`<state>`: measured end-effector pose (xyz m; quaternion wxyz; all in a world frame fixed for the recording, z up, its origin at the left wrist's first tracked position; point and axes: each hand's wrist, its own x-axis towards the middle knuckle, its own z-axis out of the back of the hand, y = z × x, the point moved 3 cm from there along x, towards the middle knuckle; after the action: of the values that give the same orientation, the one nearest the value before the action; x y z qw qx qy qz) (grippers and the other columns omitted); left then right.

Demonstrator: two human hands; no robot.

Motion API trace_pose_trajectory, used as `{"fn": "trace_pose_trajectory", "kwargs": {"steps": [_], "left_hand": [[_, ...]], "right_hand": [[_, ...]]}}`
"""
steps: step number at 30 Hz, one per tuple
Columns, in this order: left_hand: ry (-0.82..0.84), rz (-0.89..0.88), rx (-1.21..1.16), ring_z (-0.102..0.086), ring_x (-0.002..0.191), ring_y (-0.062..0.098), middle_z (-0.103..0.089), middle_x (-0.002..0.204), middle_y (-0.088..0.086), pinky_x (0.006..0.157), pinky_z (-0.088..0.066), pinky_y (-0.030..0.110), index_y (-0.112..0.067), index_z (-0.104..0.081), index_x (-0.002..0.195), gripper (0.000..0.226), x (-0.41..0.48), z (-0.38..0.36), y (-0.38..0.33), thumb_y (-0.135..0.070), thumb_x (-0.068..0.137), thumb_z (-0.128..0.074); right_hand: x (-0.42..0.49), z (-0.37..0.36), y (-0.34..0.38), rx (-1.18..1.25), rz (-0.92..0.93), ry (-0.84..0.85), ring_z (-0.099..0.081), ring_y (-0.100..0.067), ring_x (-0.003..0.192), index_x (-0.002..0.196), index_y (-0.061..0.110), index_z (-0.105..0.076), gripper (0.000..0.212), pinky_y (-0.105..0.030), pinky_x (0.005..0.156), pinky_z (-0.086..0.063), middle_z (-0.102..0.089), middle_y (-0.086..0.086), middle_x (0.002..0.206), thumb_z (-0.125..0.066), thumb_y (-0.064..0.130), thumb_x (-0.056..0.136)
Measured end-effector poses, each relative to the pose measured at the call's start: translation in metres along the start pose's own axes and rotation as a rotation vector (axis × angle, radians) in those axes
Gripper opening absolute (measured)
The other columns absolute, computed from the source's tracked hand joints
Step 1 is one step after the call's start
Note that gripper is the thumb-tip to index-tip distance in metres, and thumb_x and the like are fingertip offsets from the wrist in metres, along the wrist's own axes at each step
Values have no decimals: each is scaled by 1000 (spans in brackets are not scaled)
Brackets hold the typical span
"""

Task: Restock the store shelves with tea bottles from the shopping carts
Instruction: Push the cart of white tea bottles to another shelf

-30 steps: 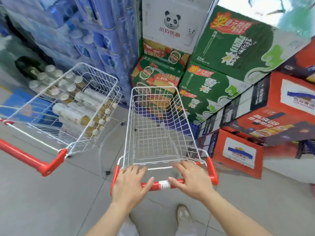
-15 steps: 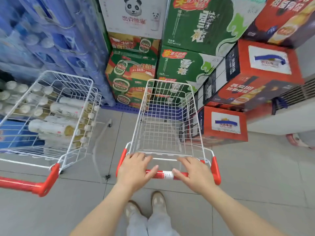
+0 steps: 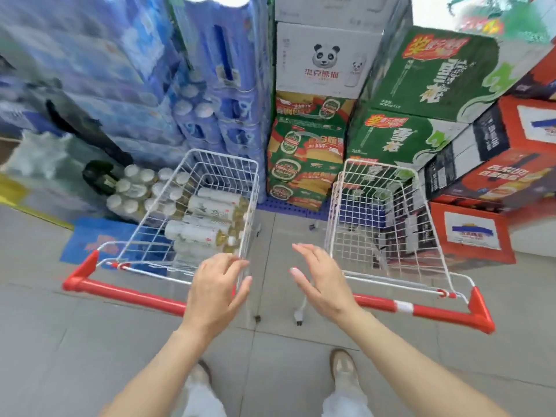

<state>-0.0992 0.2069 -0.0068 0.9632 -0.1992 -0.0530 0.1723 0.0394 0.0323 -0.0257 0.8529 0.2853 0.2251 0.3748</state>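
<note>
Tea bottles (image 3: 204,227) to shelve lie in the left cart (image 3: 126,291), the right cart (image 3: 421,311) is empty, and left hand (image 3: 216,287) and right hand (image 3: 322,284) hover open, holding nothing.

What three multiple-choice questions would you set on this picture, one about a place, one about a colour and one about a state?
1. Where do the tea bottles on their sides lie?
A in the left cart
B in the other cart
C in a cardboard box

2. What colour are the cart handles?
A blue
B red
C green

3. How are the left hand and the right hand?
A both gripping a handle
B both open, holding nothing
C one holding a bottle

Answers:
1 A, they are stacked inside the left cart, while the right cart holds nothing.
2 B, both bars are plainly red.
3 B, the fingers are straight and spread, curled round nothing.
</note>
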Motion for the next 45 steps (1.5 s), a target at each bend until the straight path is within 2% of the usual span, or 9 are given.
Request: {"fn": "trace_pose_trajectory", "kwargs": {"steps": [4,7,10,14,19,23,30,38,45], "left_hand": [[135,176,100,-60,108,27,-64,112,4,93,-47,43,-14,-68,114,53,-39,39,125,-50,89,-38],[252,170,154,-57,117,28,-62,124,4,98,-44,44,-18,-64,126,62,-56,47,192,-59,90,-33],[358,118,198,-45,134,28,-56,139,6,112,-30,43,-20,-56,137,85,-55,41,227,-75,88,-13],[486,45,184,-28,146,20,-44,151,0,119,-8,37,-30,-45,145,106,-46,25,248,-89,72,5],[585,-83,207,-43,131,14,-52,137,-8,114,-21,31,-37,-42,143,104,-28,21,258,-92,68,4],[585,-149,219,-52,123,17,-59,125,-7,111,-27,36,-33,-47,141,98,-25,18,261,-89,74,-3],[569,-234,201,-58,112,19,-64,117,-6,102,-33,35,-32,-56,133,89,-31,24,267,-86,79,-10],[661,-482,221,-58,103,19,-64,106,-8,96,-36,35,-30,-61,127,74,-83,44,294,-78,83,-26],[752,-667,292,-63,95,24,-66,98,-4,89,-48,41,-29,-64,123,73,-154,32,280,-78,85,-26]], "right_hand": [[39,-86,109,112,18,82,-42,-18,131,139,13,-47,68,-32,110,-32,-49,-5,140,-28,58,91],[49,-147,141,53,-41,216,-37,-22,136,144,15,-39,78,-33,113,-28,-42,-6,146,-23,66,87],[48,-187,140,-97,-136,310,-36,-26,137,149,16,-31,86,-38,114,-28,-41,-8,148,-19,72,85],[50,-205,133,-296,-155,305,-41,-29,129,150,21,-28,109,-43,110,-30,-47,-8,140,10,85,71],[53,-210,129,-220,-182,261,-43,-25,128,144,26,-37,108,-38,110,-29,-51,-3,134,12,86,69],[55,-213,132,-209,-249,214,-44,-22,127,138,30,-42,103,-36,110,-28,-54,1,129,12,85,70],[43,-221,152,-221,-384,153,-48,-22,123,134,27,-50,83,-35,107,-31,-57,0,127,-9,76,80],[-33,-295,211,-108,-586,52,-51,-20,119,131,29,-50,74,-38,104,-39,-58,1,125,-17,75,84],[-126,-333,244,-25,-755,-16,-50,-19,121,132,27,-52,75,-34,106,-36,-57,3,126,-18,72,84]]}}
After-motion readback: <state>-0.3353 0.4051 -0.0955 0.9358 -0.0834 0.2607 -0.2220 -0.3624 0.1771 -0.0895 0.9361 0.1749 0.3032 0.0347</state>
